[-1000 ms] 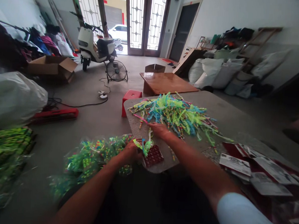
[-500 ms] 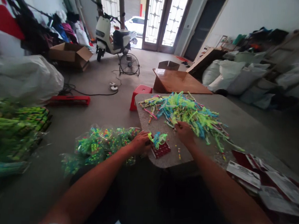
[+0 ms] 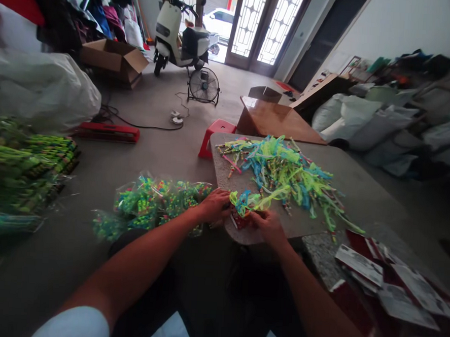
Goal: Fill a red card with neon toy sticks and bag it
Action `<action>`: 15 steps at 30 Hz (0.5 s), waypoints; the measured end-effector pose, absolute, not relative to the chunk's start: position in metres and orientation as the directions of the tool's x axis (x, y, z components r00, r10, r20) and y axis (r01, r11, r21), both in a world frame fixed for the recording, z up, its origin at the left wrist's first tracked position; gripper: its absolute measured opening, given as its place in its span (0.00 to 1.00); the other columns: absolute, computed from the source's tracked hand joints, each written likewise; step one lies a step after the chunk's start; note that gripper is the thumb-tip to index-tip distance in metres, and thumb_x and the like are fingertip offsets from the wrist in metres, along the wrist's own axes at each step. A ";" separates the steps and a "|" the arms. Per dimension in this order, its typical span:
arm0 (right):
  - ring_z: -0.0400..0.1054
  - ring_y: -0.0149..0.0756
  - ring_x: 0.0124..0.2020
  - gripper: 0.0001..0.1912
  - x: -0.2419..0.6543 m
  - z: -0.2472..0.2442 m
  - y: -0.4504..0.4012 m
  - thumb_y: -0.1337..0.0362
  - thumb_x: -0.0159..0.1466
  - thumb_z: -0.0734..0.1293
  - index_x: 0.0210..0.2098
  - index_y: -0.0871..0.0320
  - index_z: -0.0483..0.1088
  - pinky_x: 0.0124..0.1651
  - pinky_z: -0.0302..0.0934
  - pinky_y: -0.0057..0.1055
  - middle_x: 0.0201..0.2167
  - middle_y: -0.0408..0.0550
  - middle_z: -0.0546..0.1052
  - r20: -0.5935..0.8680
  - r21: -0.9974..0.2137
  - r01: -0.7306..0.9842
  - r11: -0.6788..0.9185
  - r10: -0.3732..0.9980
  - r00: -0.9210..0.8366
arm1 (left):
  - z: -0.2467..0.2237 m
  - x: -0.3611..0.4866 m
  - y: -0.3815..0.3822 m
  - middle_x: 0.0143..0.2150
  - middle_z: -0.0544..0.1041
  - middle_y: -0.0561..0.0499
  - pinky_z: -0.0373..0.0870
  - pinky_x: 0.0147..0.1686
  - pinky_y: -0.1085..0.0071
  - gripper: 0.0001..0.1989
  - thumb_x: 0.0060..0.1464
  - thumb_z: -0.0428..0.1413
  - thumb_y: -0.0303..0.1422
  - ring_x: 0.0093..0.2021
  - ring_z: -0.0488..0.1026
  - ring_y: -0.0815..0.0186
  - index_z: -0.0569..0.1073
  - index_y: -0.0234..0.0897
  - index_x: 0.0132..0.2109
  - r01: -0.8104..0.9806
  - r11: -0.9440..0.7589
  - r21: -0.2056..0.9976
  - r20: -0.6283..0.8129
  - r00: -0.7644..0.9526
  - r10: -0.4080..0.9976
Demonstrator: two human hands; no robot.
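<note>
At the near corner of the grey table [image 3: 225, 169] lies a small dark red patterned piece [image 3: 238, 220], with blue and green ribbons [image 3: 246, 200] on it. My left hand [image 3: 215, 206] is at its left edge, fingers bent together; what they grip is too small to make out. My right hand [image 3: 266, 226] pinches a yellow-green ribbon piece [image 3: 271, 198] at the right side of the red piece. Behind both hands a heap of green and blue ribbons with beaded strands [image 3: 289, 167] covers the table's middle.
Plastic bags of colourful pieces [image 3: 150, 202] sit left of the table. A red stool [image 3: 211, 137] and a brown table [image 3: 281, 118] stand beyond. Red and white cards [image 3: 360, 263] lie at the right. A fan [image 3: 203, 86] is farther off.
My right hand has moved from the heap's front edge left and down to the red piece, bringing a yellow-green ribbon piece. My left hand stays beside the red piece. The view has shifted slightly.
</note>
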State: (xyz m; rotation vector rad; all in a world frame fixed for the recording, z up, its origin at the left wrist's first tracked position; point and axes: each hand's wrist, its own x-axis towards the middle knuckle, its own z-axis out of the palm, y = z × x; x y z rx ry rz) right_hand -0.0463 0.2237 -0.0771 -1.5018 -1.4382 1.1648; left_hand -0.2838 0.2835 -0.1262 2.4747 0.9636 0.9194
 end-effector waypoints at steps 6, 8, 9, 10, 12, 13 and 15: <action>0.70 0.38 0.29 0.16 -0.031 -0.080 0.243 0.52 0.62 0.66 0.37 0.58 0.78 0.33 0.60 0.30 0.27 0.45 0.79 0.064 -0.740 0.672 0.010 0.996 0.056 | -0.125 -0.285 0.286 0.49 0.83 0.46 0.67 0.62 0.57 0.08 0.59 0.60 0.31 0.56 0.76 0.55 0.79 0.39 0.45 0.438 -0.732 0.522 0.453 0.585 0.673; 0.72 0.39 0.32 0.14 -0.025 -0.080 0.256 0.56 0.63 0.66 0.38 0.58 0.79 0.36 0.61 0.31 0.31 0.48 0.81 0.088 -0.619 0.785 0.004 0.994 0.065 | -0.123 -0.286 0.286 0.48 0.83 0.47 0.66 0.63 0.57 0.09 0.57 0.60 0.29 0.57 0.76 0.55 0.79 0.39 0.45 0.432 -0.731 0.528 0.448 0.590 0.672; 0.73 0.39 0.34 0.12 -0.023 -0.080 0.262 0.58 0.63 0.66 0.39 0.58 0.79 0.37 0.61 0.31 0.33 0.49 0.82 0.084 -0.566 0.824 0.002 0.995 0.056 | -0.123 -0.286 0.286 0.49 0.83 0.47 0.66 0.63 0.56 0.09 0.56 0.60 0.29 0.57 0.76 0.55 0.80 0.40 0.45 0.437 -0.726 0.531 0.443 0.587 0.678; 0.74 0.40 0.36 0.12 -0.022 -0.080 0.268 0.59 0.63 0.67 0.39 0.58 0.79 0.39 0.62 0.31 0.36 0.51 0.83 0.069 -0.525 0.851 0.002 0.997 0.040 | -0.122 -0.287 0.286 0.49 0.83 0.48 0.66 0.63 0.56 0.10 0.56 0.61 0.29 0.57 0.76 0.55 0.80 0.40 0.45 0.444 -0.719 0.534 0.439 0.582 0.685; 0.76 0.40 0.40 0.12 -0.021 -0.079 0.281 0.59 0.65 0.68 0.42 0.58 0.80 0.43 0.64 0.31 0.41 0.52 0.84 0.033 -0.473 0.881 0.001 0.999 0.017 | -0.122 -0.287 0.286 0.51 0.83 0.49 0.65 0.64 0.55 0.10 0.57 0.61 0.30 0.57 0.76 0.55 0.80 0.41 0.47 0.453 -0.711 0.538 0.433 0.575 0.695; 0.76 0.40 0.41 0.12 -0.022 -0.078 0.288 0.58 0.67 0.67 0.43 0.58 0.80 0.44 0.64 0.31 0.42 0.53 0.84 0.026 -0.450 0.893 -0.007 0.999 0.020 | -0.122 -0.288 0.286 0.52 0.83 0.49 0.65 0.64 0.55 0.10 0.57 0.62 0.31 0.57 0.76 0.55 0.80 0.41 0.47 0.454 -0.709 0.540 0.431 0.574 0.696; 0.77 0.40 0.43 0.15 -0.024 -0.074 0.304 0.57 0.70 0.65 0.47 0.58 0.79 0.45 0.64 0.31 0.43 0.53 0.83 0.039 -0.395 0.917 -0.047 0.997 0.068 | -0.122 -0.288 0.285 0.51 0.83 0.48 0.66 0.63 0.55 0.09 0.57 0.62 0.31 0.55 0.76 0.55 0.81 0.41 0.46 0.458 -0.704 0.542 0.423 0.575 0.700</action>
